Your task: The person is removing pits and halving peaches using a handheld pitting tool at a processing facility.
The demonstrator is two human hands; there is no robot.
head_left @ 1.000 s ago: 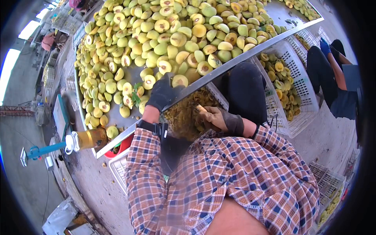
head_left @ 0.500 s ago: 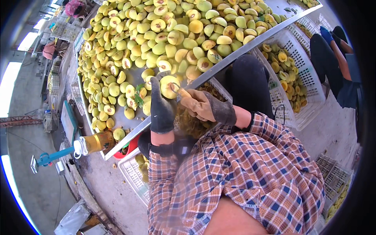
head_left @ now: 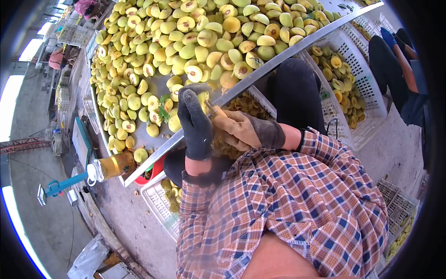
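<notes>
My left hand point(head_left: 195, 122), in a dark glove, is closed around a yellow-green peach half point(head_left: 203, 98); its fingers cover most of the fruit. In a tan glove with a dark cuff, my right hand point(head_left: 238, 129) grips a small pitting tool point(head_left: 210, 108). The tool's metal tip meets the peach half, and its handle is mostly hidden in the glove. Both hands are close together at the metal table rim point(head_left: 260, 75). Beyond them spreads a heap of peach halves point(head_left: 186, 46), many with brown pit hollows or pits showing. Below the hands, a crate holds cut fruit point(head_left: 251, 106).
A white crate point(head_left: 374, 100) of fruit halves stands right of my knee point(head_left: 297, 93). At left are a bottle of amber liquid point(head_left: 114, 168), a red tub point(head_left: 157, 171) and another white crate point(head_left: 155, 197). A person with a blue glove point(head_left: 388, 38) sits at far right.
My left fingers have curled around the peach half, which faced up more openly before. The tool in my right hand stays at the fruit. Both hands have shifted slightly.
</notes>
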